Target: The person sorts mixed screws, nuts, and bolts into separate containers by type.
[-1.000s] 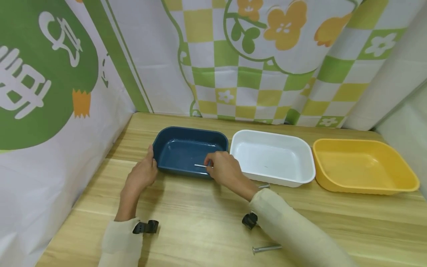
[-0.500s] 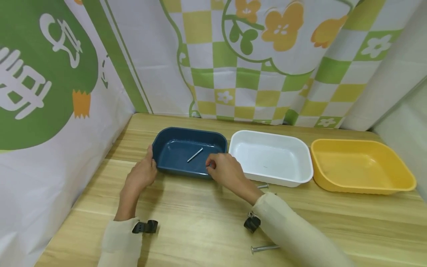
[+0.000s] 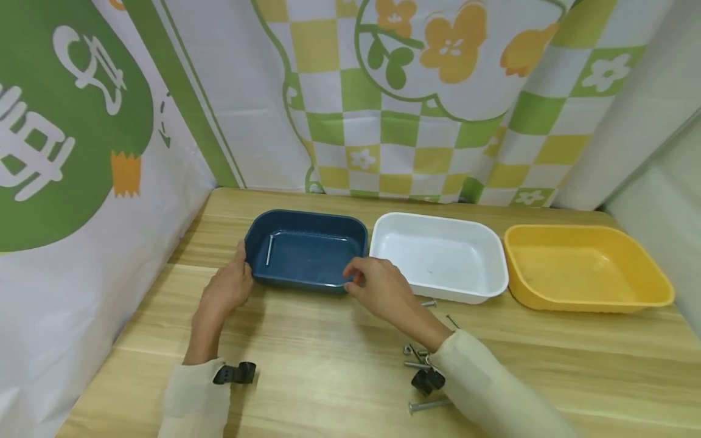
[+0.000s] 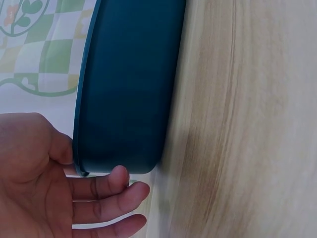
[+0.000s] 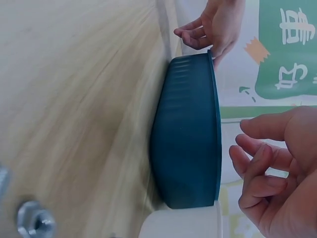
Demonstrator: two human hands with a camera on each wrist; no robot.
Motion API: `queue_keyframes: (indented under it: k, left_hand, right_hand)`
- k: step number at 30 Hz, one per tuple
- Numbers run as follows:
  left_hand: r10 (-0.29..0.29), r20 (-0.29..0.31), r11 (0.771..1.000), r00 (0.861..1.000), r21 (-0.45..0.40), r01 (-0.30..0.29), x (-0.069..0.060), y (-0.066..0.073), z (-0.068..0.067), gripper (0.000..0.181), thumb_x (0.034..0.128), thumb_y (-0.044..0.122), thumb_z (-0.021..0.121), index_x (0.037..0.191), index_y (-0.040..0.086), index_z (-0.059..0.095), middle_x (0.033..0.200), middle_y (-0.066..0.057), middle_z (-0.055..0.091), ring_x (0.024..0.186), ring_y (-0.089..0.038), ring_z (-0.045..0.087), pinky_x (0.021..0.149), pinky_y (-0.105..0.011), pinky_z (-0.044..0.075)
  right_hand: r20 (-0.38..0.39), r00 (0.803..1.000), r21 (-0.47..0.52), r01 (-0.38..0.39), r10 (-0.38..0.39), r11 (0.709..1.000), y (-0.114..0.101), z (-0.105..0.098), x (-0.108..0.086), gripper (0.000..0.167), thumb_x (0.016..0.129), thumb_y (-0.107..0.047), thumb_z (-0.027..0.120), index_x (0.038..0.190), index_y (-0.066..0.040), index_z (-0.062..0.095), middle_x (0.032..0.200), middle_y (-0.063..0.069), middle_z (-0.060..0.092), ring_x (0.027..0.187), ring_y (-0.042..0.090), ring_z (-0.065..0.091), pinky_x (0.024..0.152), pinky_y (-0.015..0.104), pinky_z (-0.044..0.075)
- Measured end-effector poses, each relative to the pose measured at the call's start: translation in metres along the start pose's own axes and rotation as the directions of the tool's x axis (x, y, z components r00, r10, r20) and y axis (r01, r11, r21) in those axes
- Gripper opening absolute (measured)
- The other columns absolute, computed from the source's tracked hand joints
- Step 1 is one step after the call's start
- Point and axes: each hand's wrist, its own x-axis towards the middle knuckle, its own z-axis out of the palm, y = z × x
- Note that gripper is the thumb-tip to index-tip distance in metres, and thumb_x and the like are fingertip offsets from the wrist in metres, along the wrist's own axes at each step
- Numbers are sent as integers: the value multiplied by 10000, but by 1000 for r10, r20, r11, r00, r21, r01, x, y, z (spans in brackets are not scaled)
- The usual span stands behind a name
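We have the slim metal bolt (image 3: 269, 250) lying in the blue bin (image 3: 314, 252), near its left end. Our left grip (image 3: 226, 287) has fingers extended, touching that end's outer wall; our right grip (image 3: 381, 286) is at the front right corner, curved, thumb and index apart, nothing between them. We judge the bolt light, rigid, not fragile, maybe slick and prone to roll; best pinched mid-shank. Bin looks like light, stiff plastic, likely slides on the desk (image 3: 312, 359); take its rim.
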Motion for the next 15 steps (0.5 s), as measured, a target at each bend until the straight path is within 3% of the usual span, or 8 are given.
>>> queue_keyframes:
  k: [7, 13, 15]
  left_hand:
    - [-1, -4, 1000, 1000, 5, 1, 0, 1, 1, 610, 1055, 189, 223, 1589, -4, -1, 665, -91, 639, 884, -441, 612, 786, -583, 452]
    - [-2, -13, 1000, 1000, 13, 2, 0, 0, 2, 607, 1051, 184, 217, 1587, -11, 9, 958, -289, 661, 919, -473, 598, 790, -607, 449]
    - [2, -18, 1000, 1000, 12, -2, 0, 0, 3, 607, 1050, 184, 216, 1587, -13, 14, 971, -294, 659, 924, -476, 597, 794, -608, 449]
  right_hand:
    - [3, 1000, 31, -12, 12, 999, 11, -2, -14, 152, 848, -114, 780, 997, -100, 753, 764, -94, 626, 722, 159, 612, 669, 344, 477]
    - [-20, 1000, 34, 10, -10, 999, 22, -3, -23, 215, 842, -104, 794, 1053, -93, 750, 781, -72, 643, 722, 201, 616, 657, 355, 473]
    - [-20, 1000, 41, 11, -10, 999, 25, -3, -26, 249, 844, -108, 791, 1088, -92, 743, 790, -71, 651, 746, 213, 624, 683, 364, 476]
